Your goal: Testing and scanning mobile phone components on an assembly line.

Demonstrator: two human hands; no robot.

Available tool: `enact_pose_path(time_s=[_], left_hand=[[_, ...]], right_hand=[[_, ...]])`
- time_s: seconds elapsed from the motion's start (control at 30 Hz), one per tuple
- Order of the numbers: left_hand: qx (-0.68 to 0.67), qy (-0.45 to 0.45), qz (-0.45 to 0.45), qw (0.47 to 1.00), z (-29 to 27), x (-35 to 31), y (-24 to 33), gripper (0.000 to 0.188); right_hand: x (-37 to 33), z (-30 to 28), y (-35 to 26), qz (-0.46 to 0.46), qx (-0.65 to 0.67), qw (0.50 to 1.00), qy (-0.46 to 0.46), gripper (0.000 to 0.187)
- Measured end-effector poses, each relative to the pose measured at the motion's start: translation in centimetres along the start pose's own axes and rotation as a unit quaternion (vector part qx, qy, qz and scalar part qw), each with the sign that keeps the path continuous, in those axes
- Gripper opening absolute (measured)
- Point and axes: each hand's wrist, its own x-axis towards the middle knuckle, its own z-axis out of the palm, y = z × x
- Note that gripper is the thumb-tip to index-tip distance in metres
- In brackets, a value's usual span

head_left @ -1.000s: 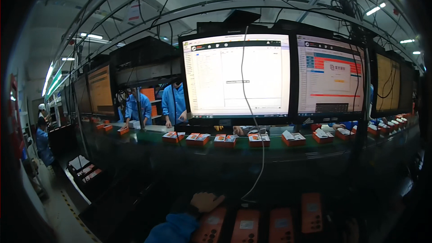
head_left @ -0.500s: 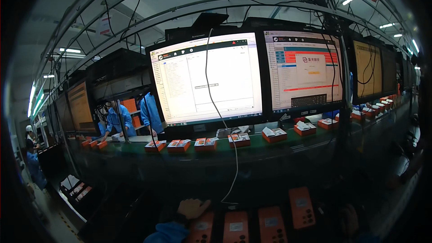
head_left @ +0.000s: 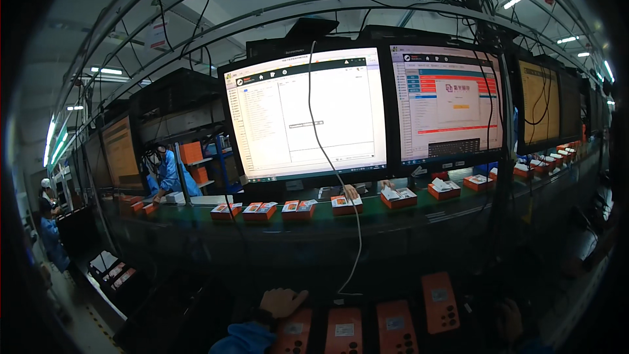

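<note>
My left hand (head_left: 283, 303), in a blue sleeve, rests palm down at the top edge of the leftmost orange phone (head_left: 296, 333). One digit stretches out to the right, and I see nothing held. To the right lie more orange phones (head_left: 344, 331) in a row, backs up, with dark camera rings and pale labels on some. The rightmost phone (head_left: 439, 305) sits farther forward than the others. Right of it, my right hand (head_left: 510, 321) is in deep shadow, its fingers hard to make out. A white cable (head_left: 358, 242) hangs down, its end just beyond the phones.
Two lit monitors (head_left: 308, 121) stand ahead. Beneath them, open orange boxes (head_left: 398, 200) with papers line a green conveyor (head_left: 295, 228). Another person's hand (head_left: 352, 191) reaches to a box there. A person in blue (head_left: 171, 174) works at the far left. Dark cables hang from the overhead frame.
Another person's hands have appeared at two boxes beneath the monitors. The white cable's lower part has swung right. The view has shifted slightly; my hands stay nearly in place.
</note>
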Motion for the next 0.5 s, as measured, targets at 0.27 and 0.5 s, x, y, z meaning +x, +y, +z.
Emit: enact_pose_path(time_s=[0.27, 0.5], left_hand=[[0.014, 0.064, 0.031, 0.997, 1.1, -0.6, -0.3, 0.039], [-0.008, 0.071, 0.018, 0.997, 1.3, -0.2, -0.1, 0.040]], right_hand=[[0.2, -1.7, -2.4, -0.087, -0.060, 0.994, 0.008, 0.044], [-0.2, -2.3, -2.5, -0.080, -0.017, 0.996, -0.021, 0.042]])
